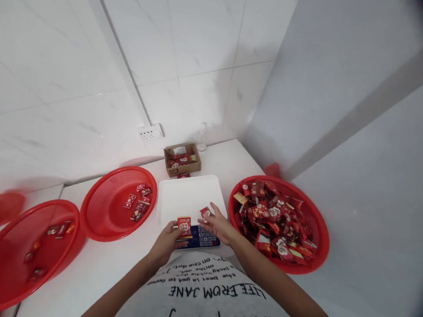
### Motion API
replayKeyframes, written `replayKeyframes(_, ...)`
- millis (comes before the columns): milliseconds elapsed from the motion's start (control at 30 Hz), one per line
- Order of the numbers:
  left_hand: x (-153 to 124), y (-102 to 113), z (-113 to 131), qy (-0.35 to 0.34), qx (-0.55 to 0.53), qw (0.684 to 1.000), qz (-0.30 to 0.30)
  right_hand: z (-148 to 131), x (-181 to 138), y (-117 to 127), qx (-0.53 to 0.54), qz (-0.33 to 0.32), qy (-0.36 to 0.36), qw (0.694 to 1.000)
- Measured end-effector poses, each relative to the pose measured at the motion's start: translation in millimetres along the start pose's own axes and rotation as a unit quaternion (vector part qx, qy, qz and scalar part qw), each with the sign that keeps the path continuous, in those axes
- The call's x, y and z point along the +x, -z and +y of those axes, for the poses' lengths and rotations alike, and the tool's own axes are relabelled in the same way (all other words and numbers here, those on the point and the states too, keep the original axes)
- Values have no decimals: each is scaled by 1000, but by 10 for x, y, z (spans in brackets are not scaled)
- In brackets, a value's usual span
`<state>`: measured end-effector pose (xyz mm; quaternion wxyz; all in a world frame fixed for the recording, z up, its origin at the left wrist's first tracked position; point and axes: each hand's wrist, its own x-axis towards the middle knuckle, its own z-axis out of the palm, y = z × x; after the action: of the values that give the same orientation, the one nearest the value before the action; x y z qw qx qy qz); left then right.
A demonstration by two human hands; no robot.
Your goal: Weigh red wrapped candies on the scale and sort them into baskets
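Note:
In my left hand (pixel 167 241) is a red printed packet (pixel 184 226), pinched between thumb and fingers over the front of the scale. My right hand (pixel 218 225) grips a smaller pinkish-red packet (pixel 205 213) by its edge, close beside the first. Beneath both hands lies the digital scale, with a bare white plate (pixel 189 194) and a blue keypad (pixel 206 239) partly covered by the hands and packet. Right of my hands, a red basket (pixel 325 237) is heaped with many red packets (pixel 270 212).
Left of the scale stand a red basket (pixel 95 199) holding several packets and another red basket (pixel 72 225) with a few scattered ones. Behind the scale are a cardboard box (pixel 183 169) of packets and a clear pump bottle (pixel 202 140). Walls close off the back and right.

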<state>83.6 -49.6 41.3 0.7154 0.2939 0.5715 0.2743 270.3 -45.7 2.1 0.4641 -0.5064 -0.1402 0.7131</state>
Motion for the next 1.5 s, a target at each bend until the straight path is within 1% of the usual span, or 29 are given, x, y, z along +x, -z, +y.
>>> replayKeyframes(67,5,82,18,5,-4,1000,-4,-45,16,-39,13,-1,8,1000)
replayKeyframes(167,65,157,62,5,7,1000,-11,-30,4,-1,-15,36,24,999)
replayKeyframes(300,273,201,139,-27,70,997,-21,132,-90,183,-102,78,65,990)
replayKeyframes(400,489,222,171,-67,166,984,-8,234,-201,386,-194,134,126,964)
replayKeyframes(467,616,240,161,-102,244,964,16,254,-295,556,-260,189,181,930)
replayKeyframes(500,666,252,145,-130,286,949,29,251,-347,650,-300,219,207,905)
replayKeyframes(533,706,267,121,-167,329,929,41,244,-401,748,-348,250,228,875)
replayKeyframes(567,735,284,89,-210,369,904,51,236,-455,844,-403,280,241,837)
replayKeyframes(600,754,303,51,-254,404,877,59,228,-505,935,-458,307,240,799)
replayKeyframes(667,770,344,-41,-321,449,832,64,220,-581,1083,-540,352,199,739)
replayKeyframes(700,768,363,-90,-337,462,818,62,218,-601,1134,-567,370,167,716)
replayKeyframes(733,761,380,-138,-346,470,810,56,215,-609,1168,-586,385,133,701)
replayKeyframes(800,732,398,-222,-344,480,806,38,199,-590,1195,-605,402,75,683)
replayKeyframes(867,686,390,-280,-332,486,809,21,165,-549,1190,-616,405,42,674)
replayKeyframes(933,625,357,-304,-316,487,814,6,123,-518,1187,-621,400,26,673)
replayKeyframes(1100,459,231,-262,-271,474,837,-40,83,-577,1247,-622,380,1,685)
replayKeyframes(1267,343,161,-190,-241,443,862,-53,94,-646,1267,-634,354,3,688)
replayKeyframes(1500,299,146,-179,-235,430,870,-52,7,-607,1270,-645,347,17,681)
